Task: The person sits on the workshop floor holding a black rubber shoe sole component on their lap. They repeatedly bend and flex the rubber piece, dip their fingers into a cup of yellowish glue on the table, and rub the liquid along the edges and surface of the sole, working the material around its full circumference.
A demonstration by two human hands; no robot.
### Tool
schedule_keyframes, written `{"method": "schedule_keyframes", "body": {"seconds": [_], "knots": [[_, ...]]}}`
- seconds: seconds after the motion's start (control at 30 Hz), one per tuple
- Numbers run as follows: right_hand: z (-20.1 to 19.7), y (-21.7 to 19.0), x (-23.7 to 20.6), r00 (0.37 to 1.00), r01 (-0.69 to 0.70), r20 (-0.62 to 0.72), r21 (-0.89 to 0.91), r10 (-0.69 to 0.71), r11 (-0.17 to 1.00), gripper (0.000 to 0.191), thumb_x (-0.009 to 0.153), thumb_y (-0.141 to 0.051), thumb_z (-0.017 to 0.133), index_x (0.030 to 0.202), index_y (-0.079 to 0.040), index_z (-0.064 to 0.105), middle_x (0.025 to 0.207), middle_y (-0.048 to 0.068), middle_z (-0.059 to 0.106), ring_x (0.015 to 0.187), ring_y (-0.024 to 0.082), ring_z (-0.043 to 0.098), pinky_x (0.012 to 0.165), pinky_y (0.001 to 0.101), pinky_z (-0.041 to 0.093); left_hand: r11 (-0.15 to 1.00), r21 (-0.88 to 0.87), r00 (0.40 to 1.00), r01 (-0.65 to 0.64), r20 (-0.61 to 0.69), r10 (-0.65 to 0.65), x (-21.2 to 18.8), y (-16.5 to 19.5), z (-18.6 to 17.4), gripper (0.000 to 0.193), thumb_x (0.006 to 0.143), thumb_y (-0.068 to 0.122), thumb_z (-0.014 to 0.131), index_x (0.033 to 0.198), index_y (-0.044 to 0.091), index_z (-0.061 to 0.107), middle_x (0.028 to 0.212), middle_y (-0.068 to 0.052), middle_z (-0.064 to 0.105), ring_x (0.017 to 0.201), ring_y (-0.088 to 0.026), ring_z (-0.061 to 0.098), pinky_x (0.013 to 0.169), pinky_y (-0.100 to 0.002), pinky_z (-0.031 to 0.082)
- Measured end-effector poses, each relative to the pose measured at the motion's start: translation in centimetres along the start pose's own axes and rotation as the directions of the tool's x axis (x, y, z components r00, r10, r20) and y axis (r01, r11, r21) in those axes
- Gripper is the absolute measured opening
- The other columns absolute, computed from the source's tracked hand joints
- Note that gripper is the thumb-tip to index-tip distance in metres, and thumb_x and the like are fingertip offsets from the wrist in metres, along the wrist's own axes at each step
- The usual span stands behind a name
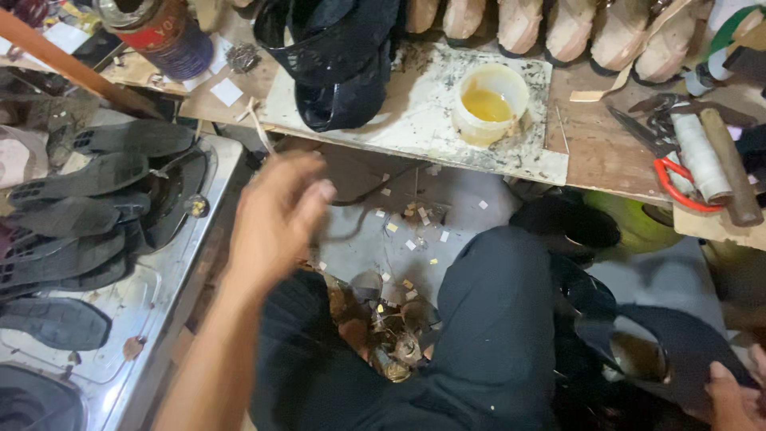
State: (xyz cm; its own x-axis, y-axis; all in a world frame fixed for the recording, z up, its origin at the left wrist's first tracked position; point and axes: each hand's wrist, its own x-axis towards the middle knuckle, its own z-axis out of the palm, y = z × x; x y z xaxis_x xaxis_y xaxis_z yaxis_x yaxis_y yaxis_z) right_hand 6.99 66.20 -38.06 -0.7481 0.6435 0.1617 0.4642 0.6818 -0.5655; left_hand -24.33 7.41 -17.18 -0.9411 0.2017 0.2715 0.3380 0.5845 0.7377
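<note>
My left hand [275, 219] hangs blurred in mid-air above my lap, fingers loosely curled and holding nothing; it is nearest the stack of black rubber soles [88, 207] on the metal stove top [171, 275] at the left. At the bottom right corner my right hand [734, 395] grips the edge of a black shoe upper [678, 343] resting by my knee. My legs in dark trousers [487, 319] fill the lower middle.
A low wooden bench [598, 152] crosses the top, carrying a white board [415, 120], a cup of yellow glue [488, 102], a black shoe upper [335, 48], red-handled scissors [670, 172], a hammer [730, 164] and a row of tan shoe lasts [558, 28]. Paper scraps litter the floor [415, 231].
</note>
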Motion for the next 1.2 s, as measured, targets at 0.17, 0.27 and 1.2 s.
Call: {"method": "schedule_keyframes", "body": {"seconds": [0.17, 0.27, 1.2], "knots": [[-0.5, -11.7, -6.8, 0.991, 0.08, 0.088, 0.198, -0.099, 0.977, 0.059, 0.1, -0.011, 0.068, 0.151, 0.005, 0.044, 0.102, 0.019, 0.069, 0.085, 0.02, 0.071, 0.082, 0.0361, 0.058, 0.81, -0.459, 0.903, 0.365, 0.388, -0.187, -10.0, -0.8, 4.9, 0.072, 0.087, 0.017, 0.073, 0.15, 0.006, 0.042, 0.145, -0.012, 0.059, 0.121, -0.024, 0.065, 0.097, -0.037, 0.054], [2.2, -23.1, -13.5, 0.964, 0.124, 0.177, 0.368, -0.2, 0.922, 0.048, 0.081, -0.008, 0.075, 0.125, 0.003, 0.063, 0.091, 0.015, 0.077, 0.071, 0.018, 0.074, 0.064, 0.0326, 0.06, 0.848, -0.508, 0.969, 0.153, 0.244, -0.028, -14.6, -1.2, 6.0, 0.088, 0.086, 0.01, 0.076, 0.158, 0.002, 0.026, 0.162, -0.019, 0.035, 0.141, -0.032, 0.048, 0.109, -0.04, 0.045], [12.2, -47.6, 12.3, 0.622, 0.776, 0.337, -0.144, -0.707, 0.614, 0.074, 0.077, -0.066, 0.077, 0.126, -0.011, 0.075, 0.172, 0.02, 0.021, 0.156, 0.047, 0.015, 0.118, 0.0686, 0.015, 0.384, -0.66, 0.744, 0.646, 0.431, -0.511, -25.0, -8.6, 2.3, 0.031, 0.09, 0.009, 0.072, 0.118, -0.002, 0.071, 0.096, -0.009, 0.074, 0.087, -0.018, 0.066, 0.079, -0.033, 0.054]]}}
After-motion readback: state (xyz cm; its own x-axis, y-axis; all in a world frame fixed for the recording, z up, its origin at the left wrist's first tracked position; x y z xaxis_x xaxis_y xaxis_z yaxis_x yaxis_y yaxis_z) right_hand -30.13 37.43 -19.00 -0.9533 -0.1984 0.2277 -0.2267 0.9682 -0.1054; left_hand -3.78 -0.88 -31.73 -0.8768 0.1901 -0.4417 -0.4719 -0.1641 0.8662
